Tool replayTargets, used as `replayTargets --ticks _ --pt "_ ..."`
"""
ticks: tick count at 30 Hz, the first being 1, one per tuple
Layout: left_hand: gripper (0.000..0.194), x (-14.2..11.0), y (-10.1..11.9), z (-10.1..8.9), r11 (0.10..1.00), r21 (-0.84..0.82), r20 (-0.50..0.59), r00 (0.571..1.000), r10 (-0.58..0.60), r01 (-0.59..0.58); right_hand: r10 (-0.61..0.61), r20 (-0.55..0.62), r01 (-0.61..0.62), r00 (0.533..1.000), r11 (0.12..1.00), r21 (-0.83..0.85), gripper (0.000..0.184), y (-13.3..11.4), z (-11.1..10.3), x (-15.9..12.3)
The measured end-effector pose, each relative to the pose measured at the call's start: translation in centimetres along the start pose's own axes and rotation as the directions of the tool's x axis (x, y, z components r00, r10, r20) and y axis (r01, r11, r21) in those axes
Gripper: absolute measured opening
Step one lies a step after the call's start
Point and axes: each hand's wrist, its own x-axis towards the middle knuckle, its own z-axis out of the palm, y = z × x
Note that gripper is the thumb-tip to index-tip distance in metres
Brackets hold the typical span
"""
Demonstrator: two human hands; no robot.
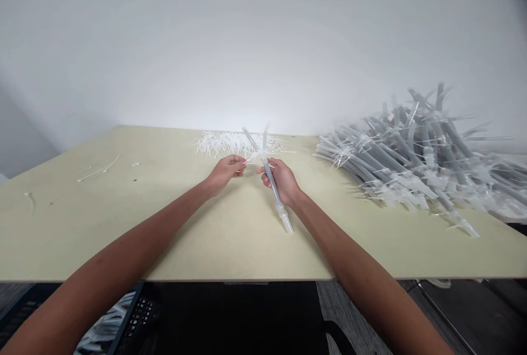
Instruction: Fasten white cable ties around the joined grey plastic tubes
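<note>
In the head view, the person's left hand [224,174] was closed to a fingertip pinch on a thin white plastic cable tie [250,158], whose strip ran across toward the other hand. The right hand [280,180] was curled firmly around a forked grey plastic tube [270,176], with a clear plastic fitting [285,222] at its near end. Two grey branches rose from the right hand toward the far side, while the fitting slanted down toward the bench. Whether it touched the surface could not be told.

Both hands were close together over the middle of a pale cream bench [164,240]. Just beyond them, near the far edge, lay a loose heap of white cable ties [233,144]. To the right rose a large tangled heap of grey plastic tubes [411,152], many bearing white ties and clear fittings. Toward the left of the bench lay a few thin white plastic strips [99,169]. A plain white wall [263,42] stood behind the bench. Below its near edge, a black plastic crate [140,316] held white bundles at the left, and grey carpet [349,316] showed further right.
</note>
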Motion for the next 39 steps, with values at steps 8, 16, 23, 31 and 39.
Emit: replayTargets --ticks 8,16,23,31,39 --pt "0.015 -0.3 0.1 0.3 0.955 -0.279 0.087 0.993 -0.078 0.099 0.003 0.104 -0.013 0.995 0.996 0.089 0.028 0.0 -0.2 -0.1" --pt "0.014 -0.5 -0.1 0.7 0.873 -0.463 0.157 0.983 -0.093 0.156 0.015 0.126 -0.033 0.992 0.989 0.144 0.041 0.1 -0.5 0.2" --pt "0.015 -1.0 0.3 1.2 0.848 -0.499 0.187 0.977 -0.097 0.180 0.076 0.101 -0.086 0.992 0.990 0.108 0.037 0.5 -0.6 0.4" --pt "0.013 -1.4 0.7 1.8 0.860 -0.470 0.217 0.971 -0.104 0.197 0.046 0.041 -0.047 0.998 0.999 0.025 0.029 1.1 -0.3 0.5" --pt "0.015 -1.8 0.9 2.5 0.877 -0.450 0.246 0.967 -0.058 0.167 -0.020 0.021 0.021 1.000 0.997 -0.075 0.029 1.2 0.0 0.2"
